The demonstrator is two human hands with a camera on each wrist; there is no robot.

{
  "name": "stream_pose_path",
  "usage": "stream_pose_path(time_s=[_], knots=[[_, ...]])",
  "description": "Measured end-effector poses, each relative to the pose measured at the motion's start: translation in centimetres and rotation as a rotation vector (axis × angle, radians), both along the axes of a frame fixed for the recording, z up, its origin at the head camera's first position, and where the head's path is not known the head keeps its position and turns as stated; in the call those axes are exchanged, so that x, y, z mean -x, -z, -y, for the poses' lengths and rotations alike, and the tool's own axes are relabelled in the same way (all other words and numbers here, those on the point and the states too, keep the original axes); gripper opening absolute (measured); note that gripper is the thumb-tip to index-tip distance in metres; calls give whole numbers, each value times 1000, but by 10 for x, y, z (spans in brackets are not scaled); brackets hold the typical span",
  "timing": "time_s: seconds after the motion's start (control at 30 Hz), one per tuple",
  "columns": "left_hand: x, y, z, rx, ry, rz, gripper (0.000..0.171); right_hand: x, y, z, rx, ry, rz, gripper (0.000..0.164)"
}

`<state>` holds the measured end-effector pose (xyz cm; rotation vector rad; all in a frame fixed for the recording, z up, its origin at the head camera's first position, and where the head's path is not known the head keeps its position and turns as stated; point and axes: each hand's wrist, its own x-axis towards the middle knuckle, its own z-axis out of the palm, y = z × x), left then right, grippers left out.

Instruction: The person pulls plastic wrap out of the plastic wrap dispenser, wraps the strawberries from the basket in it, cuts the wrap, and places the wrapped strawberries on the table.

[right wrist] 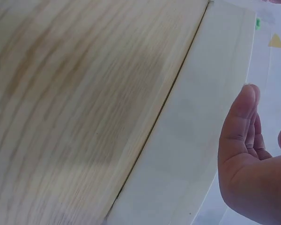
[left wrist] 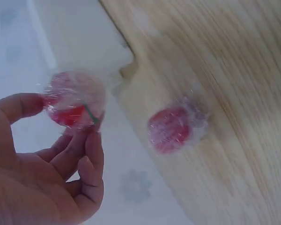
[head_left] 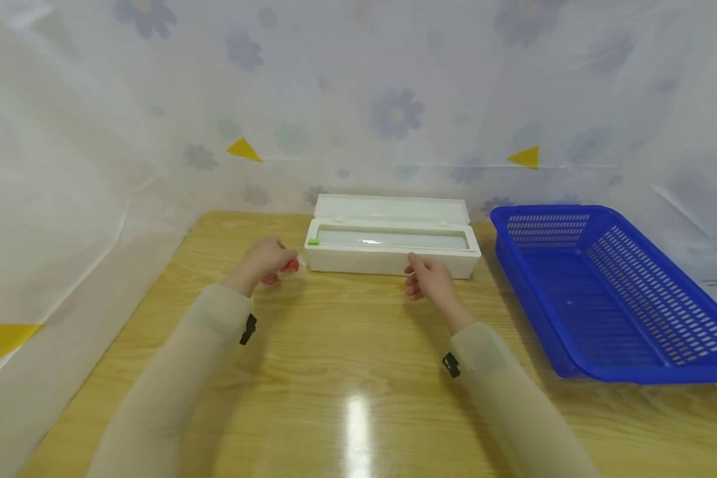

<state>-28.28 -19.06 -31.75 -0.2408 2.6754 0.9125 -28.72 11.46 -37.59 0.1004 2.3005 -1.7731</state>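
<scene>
My left hand (head_left: pixel 264 257) pinches a round red piece wrapped in clear plastic film (left wrist: pixel 75 101), with a thin green strip on it, beside the left end of a long white cling film dispenser (head_left: pixel 364 261). Below that hand, a second film-wrapped red piece (left wrist: pixel 171 129) lies on the table. The dispenser's lid (head_left: pixel 394 208) is raised at the back, and a green slide cutter (head_left: pixel 313 241) sits at the left of its front edge. With fingers loosely bent and nothing visible in them, my right hand (head_left: pixel 431 282) is at the dispenser's front, index fingertip by the top edge.
A large blue plastic basket (head_left: pixel 597 305) stands on the right side of the wooden table (head_left: pixel 346 345). Behind and at the left hangs a pale flowered sheet (head_left: pixel 334 86) with yellow triangles on it.
</scene>
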Motion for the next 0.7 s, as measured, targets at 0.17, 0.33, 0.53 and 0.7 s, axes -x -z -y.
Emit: stream_pose_path(time_s=[0.17,0.33,0.53,0.7], knots=[[10,16,5,14,-33,36,37,-3,3,0,-4,-16,-2,54],[9,29,-2,187,66,-21,36,-4,3,-3,-24,-11,-2,53],[10,31,-8,416,94,-27,19,-3,5,-6,-107,-47,-46,49],[12,31,-10,465,30,-77,19,-8,0,-12,-368,-110,-168,41]])
